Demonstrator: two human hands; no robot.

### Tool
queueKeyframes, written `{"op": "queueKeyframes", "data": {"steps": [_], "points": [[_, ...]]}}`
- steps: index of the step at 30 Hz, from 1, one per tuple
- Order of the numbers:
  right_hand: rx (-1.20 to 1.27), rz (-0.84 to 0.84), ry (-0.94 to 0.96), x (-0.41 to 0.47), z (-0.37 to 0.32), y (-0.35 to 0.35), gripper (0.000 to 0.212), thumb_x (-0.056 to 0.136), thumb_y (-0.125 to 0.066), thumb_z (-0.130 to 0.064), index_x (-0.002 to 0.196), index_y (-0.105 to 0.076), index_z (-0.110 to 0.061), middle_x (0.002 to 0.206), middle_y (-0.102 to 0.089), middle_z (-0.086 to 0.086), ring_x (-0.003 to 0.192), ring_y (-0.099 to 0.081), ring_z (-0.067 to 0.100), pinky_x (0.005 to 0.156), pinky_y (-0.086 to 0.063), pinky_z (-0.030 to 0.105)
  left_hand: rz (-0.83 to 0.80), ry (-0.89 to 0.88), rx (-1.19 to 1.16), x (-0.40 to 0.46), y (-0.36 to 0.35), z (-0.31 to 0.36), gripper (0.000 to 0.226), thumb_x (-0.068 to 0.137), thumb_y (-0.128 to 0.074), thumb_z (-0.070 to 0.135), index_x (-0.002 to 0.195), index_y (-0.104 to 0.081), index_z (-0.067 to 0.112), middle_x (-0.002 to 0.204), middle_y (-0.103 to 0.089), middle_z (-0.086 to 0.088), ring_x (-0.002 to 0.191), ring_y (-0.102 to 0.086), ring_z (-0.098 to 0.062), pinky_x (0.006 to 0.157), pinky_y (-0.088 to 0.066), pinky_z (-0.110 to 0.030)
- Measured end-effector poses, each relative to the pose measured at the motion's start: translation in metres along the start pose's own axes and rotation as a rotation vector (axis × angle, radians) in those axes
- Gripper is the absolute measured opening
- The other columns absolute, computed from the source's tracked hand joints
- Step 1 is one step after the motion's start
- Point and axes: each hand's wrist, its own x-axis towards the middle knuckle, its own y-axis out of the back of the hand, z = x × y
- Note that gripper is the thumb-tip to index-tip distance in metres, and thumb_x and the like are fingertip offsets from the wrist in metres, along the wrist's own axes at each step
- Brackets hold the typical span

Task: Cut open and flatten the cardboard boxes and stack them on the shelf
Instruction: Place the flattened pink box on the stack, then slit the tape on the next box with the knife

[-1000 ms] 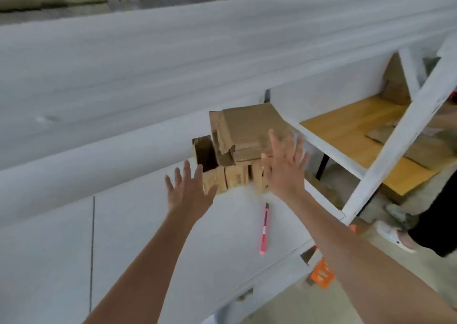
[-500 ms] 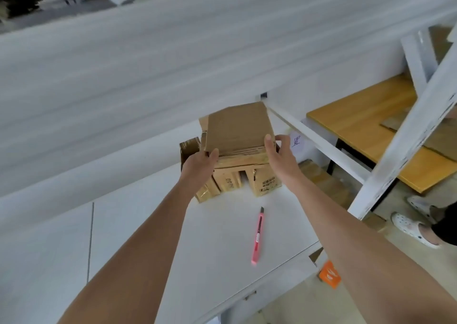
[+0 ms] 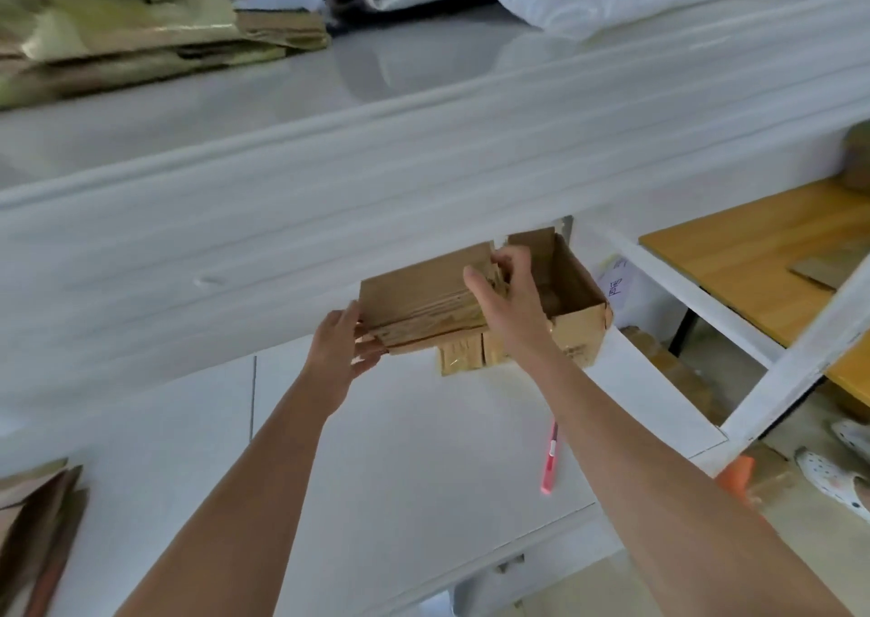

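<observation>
While the left hand point(image 3: 346, 357) grips the near-left corner of the flat cardboard point(image 3: 423, 301), the right hand point(image 3: 506, 305) pinches its far edge. Light, stiff, bendy stuff: edges look the best hold. Plain brown, creased, it rests atop an open box point(image 3: 574, 319), beyond the cutter point(image 3: 550, 461).

At the back of the shelf board point(image 3: 423, 451), a flattened cardboard stack point(image 3: 423, 301) lies between the left hand point(image 3: 336, 352) and right hand point(image 3: 506, 305). An open box point(image 3: 576, 305) sits just right of it, smaller boxes point(image 3: 463, 357) beneath. A utility knife point(image 3: 550, 461) lies nearer, by the right forearm. Folded cardboard point(image 3: 141, 46) rests on the upper shelf point(image 3: 282, 98)
</observation>
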Motion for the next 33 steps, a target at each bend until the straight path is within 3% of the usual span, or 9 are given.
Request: {"op": "queueKeyframes", "data": {"steps": [3,7,11,16,21,24,27,30,33], "points": [[-0.037,-0.164,0.006,-0.015,-0.006,-0.032,0.027,0.087,-0.069,-0.035,0.098,-0.044,-0.037,0.098,-0.052,-0.012,0.082,-0.052,-0.013,0.067,-0.038,0.001,0.069,0.162,-0.115,-0.007,0.049,-0.019,0.018,0.103,-0.047,0.019,0.105,-0.057,0.005,0.094,-0.063,-0.016,0.082,-0.065,-0.031,0.084,-0.057,-0.046],[-0.161,-0.323,-0.015,-0.037,0.008,-0.069,0.037,0.082,-0.073,-0.041,0.107,-0.047,-0.032,0.107,-0.053,-0.014,0.098,-0.053,-0.005,0.073,-0.040,0.006,0.109,0.349,0.050,-0.024,0.107,-0.066,0.009,0.085,-0.058,-0.008,0.083,-0.063,-0.001,0.086,-0.061,-0.015,0.077,-0.059,-0.027,0.078,-0.053,-0.036],[-0.384,-0.479,0.139,-0.065,0.024,-0.105,0.043,0.077,-0.079,-0.038,0.110,-0.055,-0.025,0.115,-0.056,-0.007,0.101,-0.053,0.010,0.088,-0.044,0.027,0.130,0.498,0.269,-0.041,0.134,-0.115,0.015,0.090,-0.069,0.010,0.096,-0.060,-0.001,0.087,-0.062,-0.014,0.072,-0.059,-0.025,0.065,-0.046,-0.032],[-0.642,-0.656,0.268,-0.105,0.043,-0.130,0.047,0.073,-0.076,-0.047,0.114,-0.061,-0.030,0.146,-0.043,-0.014,0.122,-0.034,0.023,0.091,-0.045,0.037,0.275,0.263,0.263,-0.036,0.141,-0.110,0.029,0.097,-0.059,0.033,0.110,-0.053,0.007,0.100,-0.059,-0.010,0.078,-0.062,-0.025,0.077,-0.052,-0.037],[-0.703,-0.622,0.241,-0.118,0.044,-0.135,0.043,0.070,-0.076,-0.049,0.109,-0.060,-0.038,0.143,-0.036,-0.026,0.110,-0.030,0.018,0.086,-0.046,0.030,0.222,0.059,0.129,-0.028,0.119,-0.064,0.047,0.095,-0.060,0.042,0.135,-0.046,0.021,0.117,-0.062,0.000,0.081,-0.069,-0.023,0.069,-0.057,-0.031],[-0.637,-0.614,0.157,-0.122,0.046,-0.114,0.041,0.067,-0.077,-0.051,0.102,-0.056,-0.043,0.135,-0.035,-0.031,0.106,-0.030,0.015,0.087,-0.045,0.028,0.152,0.044,0.154,-0.031,0.102,-0.064,0.064,0.093,-0.066,0.028,0.149,-0.034,0.028,0.134,-0.053,0.000,0.088,-0.066,-0.024,0.067,-0.058,-0.030],[-0.517,-0.622,0.071,-0.122,0.050,-0.090,0.042,0.068,-0.079,-0.050,0.104,-0.058,-0.044,0.134,-0.034,-0.034,0.110,-0.030,0.013,0.092,-0.041,0.029,0.070,0.056,0.112,-0.034,0.082,-0.069,0.062,0.094,-0.065,0.023,0.146,-0.034,0.036,0.130,-0.056,0.004,0.090,-0.066,-0.021,0.060,-0.056,-0.028],[-0.353,-0.744,-0.006,-0.112,0.052,-0.073,0.046,0.073,-0.081,-0.049,0.115,-0.061,-0.048,0.143,-0.033,-0.032,0.120,-0.031,0.011,0.099,-0.034,0.025,0.130,0.058,0.148,-0.029,0.068,-0.066,0.057,0.096,-0.061,0.019,0.145,-0.037,0.036,0.127,-0.060,-0.001,0.094,-0.065,-0.022,0.063,-0.055,-0.030],[-0.154,-0.678,-0.109,-0.100,0.064,-0.050,0.035,0.087,-0.063,-0.057,0.121,-0.059,-0.049,0.146,-0.037,-0.025,0.133,-0.031,0.001,0.097,-0.038,0.012,0.156,0.061,0.176,-0.027,0.063,-0.065,0.055,0.097,-0.059,0.018,0.144,-0.038,0.036,0.126,-0.061,-0.002,0.092,-0.065,-0.023,0.063,-0.053,-0.029]]}}
